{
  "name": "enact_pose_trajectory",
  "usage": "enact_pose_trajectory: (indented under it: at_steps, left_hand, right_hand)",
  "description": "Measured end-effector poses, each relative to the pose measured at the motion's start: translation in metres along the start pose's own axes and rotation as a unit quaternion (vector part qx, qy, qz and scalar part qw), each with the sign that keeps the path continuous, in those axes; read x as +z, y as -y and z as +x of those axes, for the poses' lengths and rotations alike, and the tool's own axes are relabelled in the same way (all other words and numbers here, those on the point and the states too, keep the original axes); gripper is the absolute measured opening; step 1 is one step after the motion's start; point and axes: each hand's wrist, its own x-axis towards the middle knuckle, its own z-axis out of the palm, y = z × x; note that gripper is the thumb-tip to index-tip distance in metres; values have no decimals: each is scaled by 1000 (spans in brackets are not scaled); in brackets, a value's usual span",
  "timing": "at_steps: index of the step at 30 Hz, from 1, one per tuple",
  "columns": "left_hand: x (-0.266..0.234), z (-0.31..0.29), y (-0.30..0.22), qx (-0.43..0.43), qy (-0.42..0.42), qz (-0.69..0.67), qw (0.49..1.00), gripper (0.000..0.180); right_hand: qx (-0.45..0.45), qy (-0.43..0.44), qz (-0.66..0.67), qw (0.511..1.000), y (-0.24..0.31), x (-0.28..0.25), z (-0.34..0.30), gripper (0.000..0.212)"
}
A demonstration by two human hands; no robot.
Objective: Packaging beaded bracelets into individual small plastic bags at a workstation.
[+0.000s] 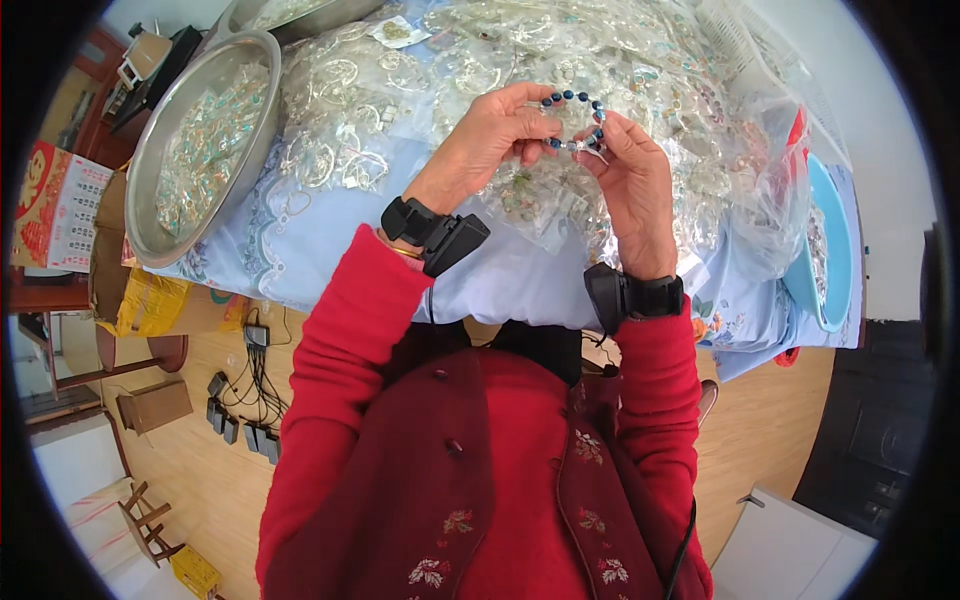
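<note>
Above the table's near edge, a bracelet [568,96] of dark blue round beads hangs as a loop between my two hands. My left hand [497,128] pinches its left side between thumb and fingers. On the other side, my right hand [637,178] grips the beads near a silvery piece at the lower right of the loop. Both wrists wear black strapped devices. Beneath and beyond the hands lie heaps of small clear plastic bags [330,110] with bracelets and other jewellery in them. Parts of the bracelet are hidden behind my fingertips.
A large metal basin [262,120] of bagged pieces stands at the left. A light blue tub [838,270] and a clear plastic bag [765,215] sit at the right, below a white basket [735,50]. Black cabled devices [225,420] lie on the floor.
</note>
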Motion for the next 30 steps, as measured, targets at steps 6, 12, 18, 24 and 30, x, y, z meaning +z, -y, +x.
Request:
enact_pose_trajectory:
  at_steps: [6,12,18,24,30]
  left_hand:
    - [1,-2,-4,19,-39,3,999,35]
    - [0,-2,-3,31,-40,25,998,28]
    - [11,-6,-6,43,-26,91,995,20]
    - [3,-1,-3,88,-48,6,995,17]
    - [6,-3,-4,111,-89,-10,990,15]
  right_hand:
    - [17,-20,-50,998,1,-12,-1,19]
    - [46,-2,-67,997,14,3,-6,20]
    - [13,15,-244,970,9,5,1,23]
    - [16,5,-159,987,6,3,2,24]
    - [29,-2,-167,986,6,7,0,24]
